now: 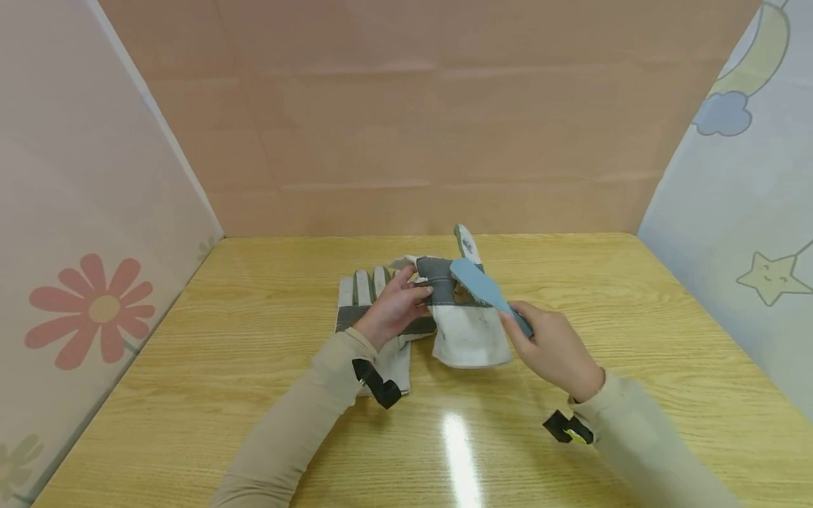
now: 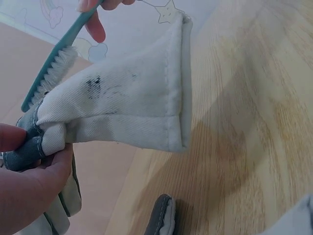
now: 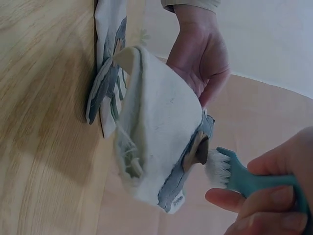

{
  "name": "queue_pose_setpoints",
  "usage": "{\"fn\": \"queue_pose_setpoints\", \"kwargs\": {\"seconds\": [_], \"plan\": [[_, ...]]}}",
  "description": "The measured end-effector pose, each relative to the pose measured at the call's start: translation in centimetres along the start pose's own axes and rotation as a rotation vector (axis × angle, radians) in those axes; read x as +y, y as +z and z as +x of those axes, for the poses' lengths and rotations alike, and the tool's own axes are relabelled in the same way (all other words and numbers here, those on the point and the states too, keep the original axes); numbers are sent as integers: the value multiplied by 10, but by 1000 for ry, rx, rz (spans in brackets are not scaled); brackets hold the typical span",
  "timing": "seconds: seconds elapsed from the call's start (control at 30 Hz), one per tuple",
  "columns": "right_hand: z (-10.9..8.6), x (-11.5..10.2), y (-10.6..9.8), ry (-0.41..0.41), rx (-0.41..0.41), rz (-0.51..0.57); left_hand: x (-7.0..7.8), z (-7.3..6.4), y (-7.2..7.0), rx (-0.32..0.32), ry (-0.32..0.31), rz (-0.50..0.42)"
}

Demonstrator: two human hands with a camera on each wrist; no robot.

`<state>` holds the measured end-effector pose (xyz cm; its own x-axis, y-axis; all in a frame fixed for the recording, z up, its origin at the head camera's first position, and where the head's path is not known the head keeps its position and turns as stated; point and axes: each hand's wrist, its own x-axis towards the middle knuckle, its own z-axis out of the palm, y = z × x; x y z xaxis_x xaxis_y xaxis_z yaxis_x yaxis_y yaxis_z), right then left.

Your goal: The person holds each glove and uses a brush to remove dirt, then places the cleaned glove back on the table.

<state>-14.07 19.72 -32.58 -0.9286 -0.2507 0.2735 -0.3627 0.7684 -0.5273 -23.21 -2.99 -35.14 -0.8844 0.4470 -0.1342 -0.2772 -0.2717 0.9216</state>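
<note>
My left hand (image 1: 395, 309) pinches a white work glove (image 1: 471, 337) by its grey band, holding it up off the table. In the left wrist view, dark smudges mark the glove's cuff (image 2: 122, 98). A brown patch (image 3: 195, 151) shows on the grey band in the right wrist view. My right hand (image 1: 554, 347) grips the handle of a blue brush (image 1: 480, 283). Its white bristles (image 3: 218, 169) face the band, right at the brown patch. A second, matching glove (image 1: 352, 317) lies on the table beneath and left of the left hand, partly covered by that forearm.
The wooden table (image 1: 209, 395) is bounded by a pinkish-brown back panel (image 1: 406, 127). Pale side panels stand left and right, printed with a flower (image 1: 104, 309) and a star (image 1: 770, 279). Black wrist mounts (image 1: 377, 384) sit at both sleeves.
</note>
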Motion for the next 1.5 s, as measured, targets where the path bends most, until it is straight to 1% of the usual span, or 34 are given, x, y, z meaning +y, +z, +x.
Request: {"fn": "queue_pose_setpoints", "kwargs": {"seconds": [0.1,0.33,0.47,0.57,0.7,0.87,1.17,1.4,1.5], "plan": [[1,2,1,9,-4,-15,0,0,0,6,-5,-13],[-1,7,-3,43,3,-20,0,-1,-1,5,19,6],[1,7,-3,24,40,-9,0,-1,-2,1,21,15],[3,6,-1,4,52,-7,-1,-1,-2,-4,22,18],[4,6,1,2,29,-17,-1,-2,-2,-9,21,21],[2,7,1,33,-1,-9,-1,-2,-1,0,19,29],[-2,11,0,63,-22,-29,2,-2,-2,-1,9,7],[-4,12,-1,52,-18,-27,3,-3,-3,2,12,-22],[-4,10,-4,46,9,-18,3,-3,-3,-6,16,-16]]}}
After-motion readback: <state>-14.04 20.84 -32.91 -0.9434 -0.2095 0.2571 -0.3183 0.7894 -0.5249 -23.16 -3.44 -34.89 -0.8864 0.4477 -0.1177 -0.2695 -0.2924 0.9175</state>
